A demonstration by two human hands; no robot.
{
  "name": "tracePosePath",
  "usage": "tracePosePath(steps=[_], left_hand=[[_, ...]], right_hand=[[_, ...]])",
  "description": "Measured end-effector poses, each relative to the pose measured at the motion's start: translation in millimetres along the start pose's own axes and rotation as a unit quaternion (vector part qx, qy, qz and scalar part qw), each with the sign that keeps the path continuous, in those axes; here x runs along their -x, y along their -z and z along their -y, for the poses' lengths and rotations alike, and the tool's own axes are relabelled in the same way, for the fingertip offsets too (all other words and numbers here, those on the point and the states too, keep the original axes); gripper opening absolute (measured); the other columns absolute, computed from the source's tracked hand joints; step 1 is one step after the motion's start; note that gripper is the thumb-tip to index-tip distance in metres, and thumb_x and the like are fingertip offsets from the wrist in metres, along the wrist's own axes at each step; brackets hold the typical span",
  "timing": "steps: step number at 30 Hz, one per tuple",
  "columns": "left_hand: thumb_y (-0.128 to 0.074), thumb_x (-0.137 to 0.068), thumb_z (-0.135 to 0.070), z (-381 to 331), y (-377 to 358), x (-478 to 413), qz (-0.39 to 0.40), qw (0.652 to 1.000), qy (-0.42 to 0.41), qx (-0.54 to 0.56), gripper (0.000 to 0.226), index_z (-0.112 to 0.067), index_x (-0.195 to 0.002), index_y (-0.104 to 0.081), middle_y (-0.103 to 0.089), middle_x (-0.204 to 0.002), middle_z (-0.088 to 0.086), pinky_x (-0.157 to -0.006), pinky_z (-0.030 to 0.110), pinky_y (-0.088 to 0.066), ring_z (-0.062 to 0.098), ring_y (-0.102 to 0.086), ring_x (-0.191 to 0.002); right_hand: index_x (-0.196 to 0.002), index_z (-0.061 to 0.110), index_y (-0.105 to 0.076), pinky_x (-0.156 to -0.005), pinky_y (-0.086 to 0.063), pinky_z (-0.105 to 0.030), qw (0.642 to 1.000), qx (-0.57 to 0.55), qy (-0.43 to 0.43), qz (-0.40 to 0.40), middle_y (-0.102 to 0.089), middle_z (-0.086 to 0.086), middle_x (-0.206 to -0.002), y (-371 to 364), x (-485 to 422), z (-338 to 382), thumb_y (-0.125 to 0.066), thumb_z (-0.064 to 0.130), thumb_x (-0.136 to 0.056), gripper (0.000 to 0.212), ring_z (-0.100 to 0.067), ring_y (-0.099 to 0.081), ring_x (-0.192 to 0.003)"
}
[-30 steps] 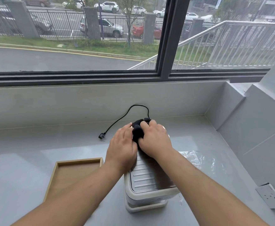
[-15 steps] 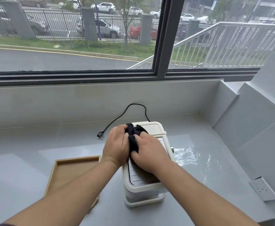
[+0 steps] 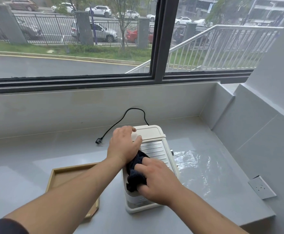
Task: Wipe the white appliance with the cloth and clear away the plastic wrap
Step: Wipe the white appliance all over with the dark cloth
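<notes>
The white appliance (image 3: 152,135) stands on the grey counter, its ribbed metal top facing up. My right hand (image 3: 156,180) grips a dark cloth (image 3: 136,173) and presses it on the near end of the appliance's top. My left hand (image 3: 123,144) rests on the far left part of the top, fingers relaxed, holding the appliance steady. Clear plastic wrap (image 3: 195,163) lies flat on the counter just right of the appliance.
A black power cord (image 3: 121,121) runs from the appliance's back to a loose plug (image 3: 98,141) on the counter. A shallow wooden tray (image 3: 65,176) lies to the left. A wall socket (image 3: 261,187) sits at the right. The window wall rises behind.
My right hand has dragged the cloth from the far end of the top toward the near end. My left hand let go of the cloth area and stayed at the far left.
</notes>
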State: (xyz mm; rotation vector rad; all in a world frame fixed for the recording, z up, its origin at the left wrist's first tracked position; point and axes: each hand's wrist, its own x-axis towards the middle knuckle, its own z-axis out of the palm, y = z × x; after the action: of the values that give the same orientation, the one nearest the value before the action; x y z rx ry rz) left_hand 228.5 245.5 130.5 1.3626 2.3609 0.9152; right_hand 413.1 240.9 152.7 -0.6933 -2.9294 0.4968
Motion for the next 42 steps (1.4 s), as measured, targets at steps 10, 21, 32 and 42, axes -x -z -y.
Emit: tracePosePath(steps=[10, 21, 32, 42], left_hand=[[-0.048, -0.097, -0.043, 2, -13, 11, 0.038, 0.997, -0.02, -0.064, 0.053, -0.026, -0.147, -0.049, -0.027, -0.171, 0.001, -0.128, 0.047, -0.016, 0.024, -0.01, -0.159], [-0.052, -0.097, -0.037, 4, -12, 10, 0.03, 0.997, -0.027, -0.07, 0.052, -0.021, -0.146, -0.054, -0.032, -0.168, 0.006, -0.129, 0.045, -0.014, 0.028, -0.016, -0.158], [-0.055, -0.096, -0.04, 5, -11, 9, 0.029, 0.997, -0.037, -0.056, 0.048, -0.023, -0.141, -0.058, -0.034, -0.167, 0.004, -0.128, 0.044, -0.019, 0.025, -0.015, -0.157], [-0.058, -0.091, -0.038, 7, -11, 9, 0.002, 0.997, -0.067, -0.039, 0.042, -0.023, -0.13, -0.065, -0.049, -0.156, -0.001, -0.127, 0.041, -0.021, 0.025, -0.023, -0.153]], right_hand=[[-0.08, 0.025, -0.045, -0.072, -0.041, -0.039, 0.999, -0.003, -0.03, -0.035, -0.048, 0.002, -0.081, 10, 23, -36, -0.047, 0.036, -0.069, 0.016, -0.023, -0.044, -0.078], [-0.082, 0.036, -0.046, -0.071, -0.035, -0.03, 0.978, -0.105, -0.149, -0.102, -0.041, 0.008, -0.085, 11, 7, -70, -0.049, 0.025, -0.074, 0.013, -0.022, -0.044, -0.085], [-0.079, 0.038, -0.047, -0.067, -0.04, -0.035, 0.94, -0.182, -0.25, -0.144, -0.051, -0.007, -0.095, 33, -57, -97, -0.049, 0.021, -0.083, 0.018, -0.029, -0.052, -0.087], [-0.105, 0.015, -0.06, -0.074, -0.043, -0.042, 0.969, -0.003, -0.221, -0.11, -0.046, -0.011, -0.098, 34, -141, -90, -0.054, 0.018, -0.09, 0.017, -0.042, -0.056, -0.101]])
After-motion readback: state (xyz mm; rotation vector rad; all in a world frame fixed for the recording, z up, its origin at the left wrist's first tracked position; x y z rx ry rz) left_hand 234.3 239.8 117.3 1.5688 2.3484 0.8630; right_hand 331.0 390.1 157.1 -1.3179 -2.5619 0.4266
